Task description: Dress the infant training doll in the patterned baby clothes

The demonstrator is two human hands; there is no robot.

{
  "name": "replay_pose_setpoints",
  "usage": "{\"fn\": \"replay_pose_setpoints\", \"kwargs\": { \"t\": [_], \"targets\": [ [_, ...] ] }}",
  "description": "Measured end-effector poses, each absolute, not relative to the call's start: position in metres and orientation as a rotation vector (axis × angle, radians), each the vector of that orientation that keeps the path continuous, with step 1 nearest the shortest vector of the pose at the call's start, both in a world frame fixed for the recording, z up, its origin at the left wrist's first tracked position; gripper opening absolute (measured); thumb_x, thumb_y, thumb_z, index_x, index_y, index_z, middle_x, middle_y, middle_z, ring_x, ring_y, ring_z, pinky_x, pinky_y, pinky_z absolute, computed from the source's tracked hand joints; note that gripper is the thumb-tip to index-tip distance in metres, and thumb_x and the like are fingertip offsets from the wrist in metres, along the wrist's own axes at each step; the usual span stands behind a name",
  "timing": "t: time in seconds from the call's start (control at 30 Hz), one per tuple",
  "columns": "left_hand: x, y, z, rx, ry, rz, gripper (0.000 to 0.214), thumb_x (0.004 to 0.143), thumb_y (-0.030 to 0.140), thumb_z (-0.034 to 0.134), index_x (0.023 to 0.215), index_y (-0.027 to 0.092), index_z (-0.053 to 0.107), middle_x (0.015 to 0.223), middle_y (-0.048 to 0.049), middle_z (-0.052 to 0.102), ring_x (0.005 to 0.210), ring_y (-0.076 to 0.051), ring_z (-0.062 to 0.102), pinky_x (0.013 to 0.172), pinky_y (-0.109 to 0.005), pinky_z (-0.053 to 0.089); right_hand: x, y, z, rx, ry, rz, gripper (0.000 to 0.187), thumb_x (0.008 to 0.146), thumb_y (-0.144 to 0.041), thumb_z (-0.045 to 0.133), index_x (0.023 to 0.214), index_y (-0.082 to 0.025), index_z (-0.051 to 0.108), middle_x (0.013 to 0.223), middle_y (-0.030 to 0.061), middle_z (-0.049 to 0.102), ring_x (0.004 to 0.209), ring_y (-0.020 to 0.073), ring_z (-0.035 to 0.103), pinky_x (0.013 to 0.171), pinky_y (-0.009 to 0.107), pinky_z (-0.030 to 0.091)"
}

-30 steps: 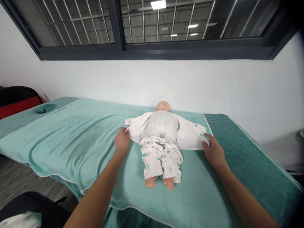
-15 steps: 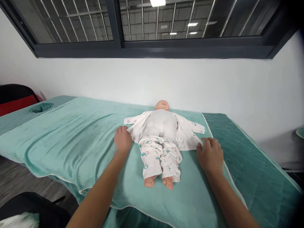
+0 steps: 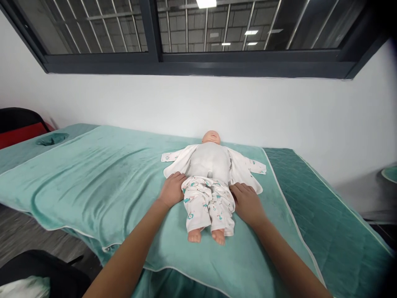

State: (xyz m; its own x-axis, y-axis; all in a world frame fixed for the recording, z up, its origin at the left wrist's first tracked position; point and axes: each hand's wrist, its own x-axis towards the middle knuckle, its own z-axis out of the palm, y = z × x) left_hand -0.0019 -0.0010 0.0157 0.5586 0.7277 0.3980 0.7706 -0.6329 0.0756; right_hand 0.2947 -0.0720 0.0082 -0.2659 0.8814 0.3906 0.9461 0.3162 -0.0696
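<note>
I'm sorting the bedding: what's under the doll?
The doll lies on the light green blanket, its open white shirt spread out to both sides. Whatever is directly beneath its body is covered and cannot be seen.

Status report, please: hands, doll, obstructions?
Left hand, right hand: at opposite sides of white patterned cloth trousers, grip unclear. Bald baby doll: face-up, white cloth shirt spread open. No obstruction visible between hands and trousers.

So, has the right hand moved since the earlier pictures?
Yes. Judged against the dark window frame, the right hand has moved leftward in view, from the lower corner of the open shirt to beside the trousers.
</note>
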Motion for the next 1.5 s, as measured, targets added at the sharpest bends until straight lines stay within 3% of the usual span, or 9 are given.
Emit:
{"fn": "replay_pose_setpoints", "kwargs": {
  "t": [0.3,0.43,0.57,0.7,0.83,1.1,1.33,1.5],
  "targets": [
    [-0.002,-0.003,0.016,-2.670,-1.347,-0.681,0.010,0.083,0.024,0.060,0.075,0.020,0.060,0.076,-0.0057,0.066,0.079,-0.023,0.055,0.069,-0.034,0.038,0.295,-0.072,0.007,-1.674,-2.237,-0.233,0.013,0.095,-0.021,0.050,0.091,-0.020,0.063,0.085,0.0039,0.068,0.085,0.0214,0.060,0.076,0.033,0.032],
    [-0.003,-0.002,0.014,-2.687,-1.467,-0.778,0.008,0.083,0.023,0.058,0.080,0.020,0.065,0.078,-0.0059,0.066,0.082,-0.023,0.057,0.068,-0.033,0.038,0.296,-0.071,0.006,-1.655,-2.206,-0.220,0.016,0.096,-0.022,0.048,0.091,-0.019,0.063,0.085,0.0056,0.067,0.085,0.0224,0.059,0.076,0.034,0.034],
    [-0.003,-0.001,0.010,-2.681,-1.757,-1.261,0.018,0.084,0.024,0.054,0.090,0.020,0.070,0.086,-0.0048,0.070,0.080,-0.019,0.059,0.070,-0.031,0.040,0.299,-0.072,0.004,-1.500,-2.096,-0.103,0.019,0.098,-0.024,0.044,0.095,-0.020,0.063,0.090,0.0065,0.065,0.085,0.0213,0.057,0.078,0.033,0.038],
    [-0.001,-0.004,0.009,-2.670,-2.093,-1.877,0.023,0.080,0.037,0.063,0.091,0.019,0.071,0.082,-0.0025,0.069,0.068,-0.015,0.055,0.065,-0.028,0.041,0.298,-0.073,0.004,-1.288,-1.918,0.255,0.016,0.099,-0.029,0.045,0.095,-0.023,0.060,0.092,0.0042,0.063,0.087,0.0192,0.058,0.079,0.031,0.042],
    [0.000,-0.008,0.013,-2.774,-2.155,-2.098,0.026,0.076,0.041,0.068,0.085,0.017,0.071,0.077,-0.0020,0.066,0.071,-0.015,0.054,0.067,-0.027,0.040,0.291,-0.073,0.004,-1.206,-1.724,0.537,0.011,0.093,-0.035,0.057,0.094,-0.023,0.058,0.090,0.0015,0.060,0.080,0.0164,0.055,0.074,0.029,0.044],
    [-0.008,-0.007,0.013,-3.168,-1.951,-1.989,0.024,0.078,0.037,0.068,0.091,0.017,0.068,0.083,-0.0017,0.063,0.074,-0.014,0.052,0.069,-0.026,0.039,0.288,-0.069,0.002,-1.230,-1.590,0.870,0.024,0.087,-0.044,0.064,0.085,-0.023,0.051,0.080,-0.0017,0.048,0.069,0.0137,0.044,0.061,0.027,0.036],
    [-0.011,-0.010,0.015,-3.308,-1.834,-2.022,0.021,0.074,0.027,0.071,0.092,0.018,0.064,0.088,-0.0015,0.060,0.077,-0.014,0.050,0.071,-0.025,0.038,0.288,-0.066,0.001,-1.149,-1.724,0.762,0.028,0.093,-0.043,0.056,0.075,-0.022,0.049,0.085,0.0018,0.051,0.079,0.0169,0.047,0.070,0.030,0.038],
    [-0.011,-0.009,0.015,-3.385,-1.727,-2.035,0.016,0.073,0.024,0.072,0.085,0.017,0.063,0.093,-0.0021,0.058,0.081,-0.014,0.049,0.074,-0.025,0.039,0.285,-0.069,0.000,-1.315,-1.666,0.709,0.033,0.093,-0.051,0.051,0.078,-0.022,0.052,0.071,-0.0021,0.047,0.067,0.0146,0.042,0.062,0.027,0.035]
  ]
}}
